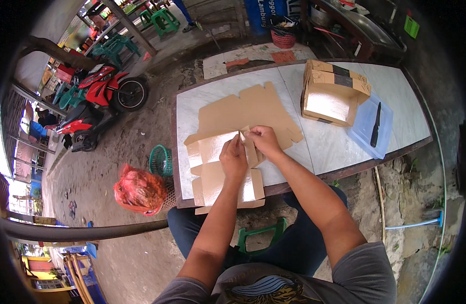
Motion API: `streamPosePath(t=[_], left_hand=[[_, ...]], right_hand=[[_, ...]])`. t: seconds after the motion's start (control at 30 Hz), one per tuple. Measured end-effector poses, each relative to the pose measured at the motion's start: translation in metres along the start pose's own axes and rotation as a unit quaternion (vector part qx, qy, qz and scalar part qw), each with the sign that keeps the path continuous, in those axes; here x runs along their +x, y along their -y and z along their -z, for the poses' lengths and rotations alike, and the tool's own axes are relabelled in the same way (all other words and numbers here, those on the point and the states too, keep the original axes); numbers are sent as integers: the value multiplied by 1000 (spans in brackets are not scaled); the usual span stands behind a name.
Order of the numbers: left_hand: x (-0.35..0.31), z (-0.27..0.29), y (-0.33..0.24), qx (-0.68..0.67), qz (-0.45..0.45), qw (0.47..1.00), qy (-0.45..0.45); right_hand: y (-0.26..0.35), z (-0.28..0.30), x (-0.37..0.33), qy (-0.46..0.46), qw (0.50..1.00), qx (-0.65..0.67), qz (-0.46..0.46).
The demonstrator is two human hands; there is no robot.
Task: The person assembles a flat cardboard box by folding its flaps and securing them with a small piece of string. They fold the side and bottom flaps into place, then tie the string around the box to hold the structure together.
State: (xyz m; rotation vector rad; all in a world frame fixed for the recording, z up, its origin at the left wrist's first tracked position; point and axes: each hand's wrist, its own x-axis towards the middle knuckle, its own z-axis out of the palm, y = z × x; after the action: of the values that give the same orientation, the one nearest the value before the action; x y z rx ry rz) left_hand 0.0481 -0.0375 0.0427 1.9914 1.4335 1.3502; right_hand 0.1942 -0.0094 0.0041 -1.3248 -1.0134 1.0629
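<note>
Fingers (pixel 236 144) pinching far right corner of part-folded box (pixel 212 175); flat cardboard (pixel 238 111) beyond.

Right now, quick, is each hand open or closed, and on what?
Left hand: closed, pinching the partly folded brown cardboard box near its corner.
Right hand: closed, pinching that same corner.

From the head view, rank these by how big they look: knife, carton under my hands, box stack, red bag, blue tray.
Largest to smallest:
1. Carton, partly covered by the hands
2. Box stack
3. Red bag and blue tray: too alike to rank
4. Knife
</note>
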Motion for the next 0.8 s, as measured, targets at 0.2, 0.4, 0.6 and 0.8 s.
streamPosePath(t=[0.2, 0.4, 0.6, 0.8], left_hand=[[-5, -4, 8, -35, 58, 998, 0], [-6, -15, 1, -104, 142, 984, -14], [-4, -20, 5, -154, 219, 963, -27], [-3, -21, 13, -201, 219, 954, -26]], right_hand=[[11, -5, -7, 11, 1000, -6, -3], [21, -3, -8, 20, 999, -15, -28], [17, -2, -4, 33, 997, -60, -23], [19, -5, -4, 14, 996, -86, 0]])
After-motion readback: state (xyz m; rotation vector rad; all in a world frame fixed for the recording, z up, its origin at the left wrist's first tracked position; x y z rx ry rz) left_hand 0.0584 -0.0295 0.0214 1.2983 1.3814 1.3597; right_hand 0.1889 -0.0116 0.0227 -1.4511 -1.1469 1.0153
